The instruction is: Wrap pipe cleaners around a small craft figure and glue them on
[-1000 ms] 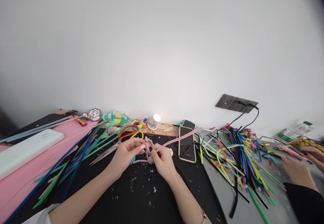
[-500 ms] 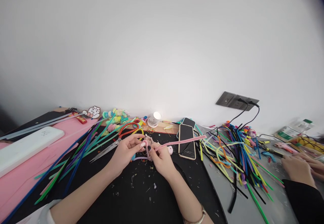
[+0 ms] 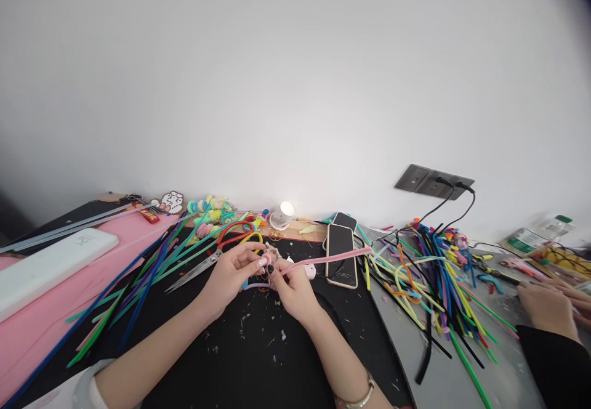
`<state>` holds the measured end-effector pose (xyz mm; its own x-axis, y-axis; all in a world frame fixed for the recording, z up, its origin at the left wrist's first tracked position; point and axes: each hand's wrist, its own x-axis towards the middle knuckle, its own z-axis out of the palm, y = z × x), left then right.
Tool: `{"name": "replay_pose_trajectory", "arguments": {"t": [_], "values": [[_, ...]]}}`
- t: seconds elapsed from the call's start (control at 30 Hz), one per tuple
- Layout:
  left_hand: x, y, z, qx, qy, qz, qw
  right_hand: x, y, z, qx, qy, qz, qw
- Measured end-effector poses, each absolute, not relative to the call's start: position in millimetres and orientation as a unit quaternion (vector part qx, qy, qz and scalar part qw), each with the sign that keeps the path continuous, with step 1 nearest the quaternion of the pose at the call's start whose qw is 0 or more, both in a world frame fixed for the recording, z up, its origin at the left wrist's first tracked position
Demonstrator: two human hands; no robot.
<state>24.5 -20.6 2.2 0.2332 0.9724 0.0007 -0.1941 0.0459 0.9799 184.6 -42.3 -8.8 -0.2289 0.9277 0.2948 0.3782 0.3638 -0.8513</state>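
Observation:
Both my hands meet over the black mat (image 3: pixel 258 360). My left hand (image 3: pixel 231 276) pinches a small pink fuzzy piece (image 3: pixel 269 258) between thumb and fingertips. My right hand (image 3: pixel 293 291) is closed on a long pink pipe cleaner (image 3: pixel 330 257) that runs from the small piece out to the right, across a phone (image 3: pixel 340 254). A pale lilac strand (image 3: pixel 253 286) hangs below my fingers.
Scissors with red handles (image 3: pixel 210 258) lie left of my hands beside several coloured pipe cleaners (image 3: pixel 152 276). A tangled heap of pipe cleaners (image 3: pixel 434 279) covers the grey surface at right. Another person's hands (image 3: pixel 547 307) work at far right. A white case (image 3: pixel 46 267) rests on pink sheet.
The pink pipe cleaner's free end has swung lower and now lies flatter across the phone. My hands stay together, shifted slightly. The other person's hands have moved a little.

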Motion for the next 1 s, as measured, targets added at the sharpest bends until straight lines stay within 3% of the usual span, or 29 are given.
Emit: {"name": "replay_pose_trajectory", "arguments": {"t": [1.0], "values": [[23.7, -19.9, 1.9, 0.530, 0.395, 0.476, 0.581, 181.5, -44.4, -0.7, -0.420, -0.724, 0.342, 0.427]]}}
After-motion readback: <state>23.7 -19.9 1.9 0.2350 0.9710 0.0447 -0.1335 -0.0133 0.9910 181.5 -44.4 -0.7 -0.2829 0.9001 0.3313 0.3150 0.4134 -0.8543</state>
